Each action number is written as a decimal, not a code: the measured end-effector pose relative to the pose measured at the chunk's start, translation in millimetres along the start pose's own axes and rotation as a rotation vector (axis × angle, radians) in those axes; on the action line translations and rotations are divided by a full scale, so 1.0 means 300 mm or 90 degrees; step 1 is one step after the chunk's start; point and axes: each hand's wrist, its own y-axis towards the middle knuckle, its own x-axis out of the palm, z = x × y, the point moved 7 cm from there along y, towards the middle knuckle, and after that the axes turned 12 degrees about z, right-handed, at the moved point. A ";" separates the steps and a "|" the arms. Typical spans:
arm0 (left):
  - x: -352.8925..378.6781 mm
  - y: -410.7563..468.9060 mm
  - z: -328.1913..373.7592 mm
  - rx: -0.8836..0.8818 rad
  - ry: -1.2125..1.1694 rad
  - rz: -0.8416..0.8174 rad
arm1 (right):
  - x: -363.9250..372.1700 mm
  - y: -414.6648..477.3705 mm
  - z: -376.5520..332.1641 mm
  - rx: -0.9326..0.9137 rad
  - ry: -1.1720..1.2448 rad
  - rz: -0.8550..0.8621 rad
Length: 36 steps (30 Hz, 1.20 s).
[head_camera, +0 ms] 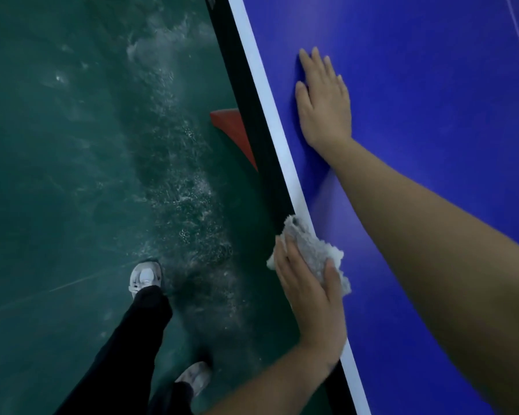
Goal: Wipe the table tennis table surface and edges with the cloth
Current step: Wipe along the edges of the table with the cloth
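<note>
Blue table (432, 175), white edge stripe (265, 94); grey-white cloth (309, 250); scuffed green floor (57, 145); black trousers (126, 348).

A crumpled, fluffy grey-white cloth (310, 250) lies under the left hand (309, 295), held between thumb and fingers. It bunches out ahead of the fingertips and beside the thumb. It straddles the white border stripe of the blue table tennis table (432, 145), lapping onto the dark side edge under the fingers.
</note>
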 end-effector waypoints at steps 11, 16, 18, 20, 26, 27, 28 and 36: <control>0.089 1.001 0.424 0.031 -0.028 0.080 | -0.003 0.000 0.002 0.005 -0.001 0.014; 0.124 1.292 0.546 0.004 -0.002 0.065 | -0.001 0.005 0.000 0.010 -0.008 0.011; 0.116 1.265 0.544 0.039 0.002 0.064 | 0.002 0.007 -0.002 0.013 -0.016 0.005; 0.100 1.169 0.515 0.088 -0.015 0.067 | 0.001 0.008 -0.003 0.017 -0.023 0.001; 0.042 0.654 0.309 0.120 -0.050 0.053 | -0.002 0.009 -0.007 0.017 -0.032 -0.007; 0.039 0.604 0.279 0.087 -0.050 0.043 | -0.002 0.009 -0.008 0.018 -0.031 -0.009; 0.040 0.582 0.257 0.060 -0.046 0.034 | -0.001 0.007 -0.009 0.019 -0.030 -0.011; 0.092 1.098 0.459 0.069 -0.062 0.059 | 0.005 0.004 -0.002 0.018 -0.030 -0.017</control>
